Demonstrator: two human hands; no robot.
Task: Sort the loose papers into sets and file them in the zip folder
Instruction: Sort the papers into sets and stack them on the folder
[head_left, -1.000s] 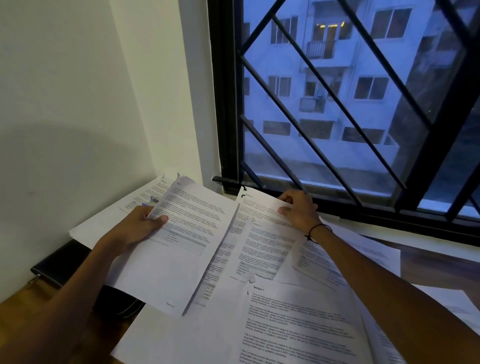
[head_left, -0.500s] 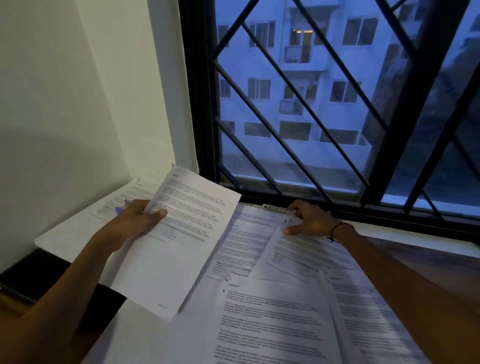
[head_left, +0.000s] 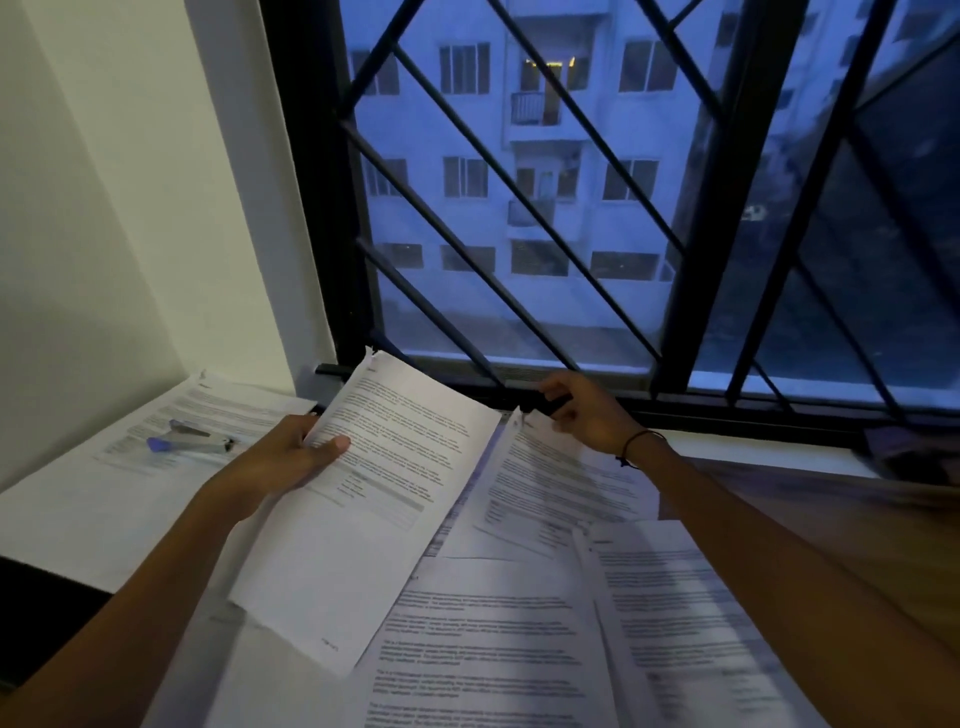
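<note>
My left hand (head_left: 291, 462) grips a stapled set of printed pages (head_left: 379, 499) by its left edge, thumb on top, holding it tilted above the table. My right hand (head_left: 587, 415) hovers with loosely curled fingers at the top edge of a loose printed sheet (head_left: 556, 478) near the window sill; nothing shows between its fingers. More loose sheets (head_left: 493, 639) overlap across the table in front of me. A corner of the black zip folder (head_left: 41, 613) pokes out at the lower left, partly under papers.
A blue and silver stapler (head_left: 192, 440) lies on another paper set (head_left: 104, 509) by the left wall. A black window grille (head_left: 519, 218) rises right behind the sill. Bare wooden table (head_left: 841, 530) shows at the right; a blurred dark object (head_left: 909, 452) sits on the sill.
My right hand has lifted off the sheet it pressed and now sits at that sheet's top edge. My left hand raised its set slightly. The stapler has come into view.
</note>
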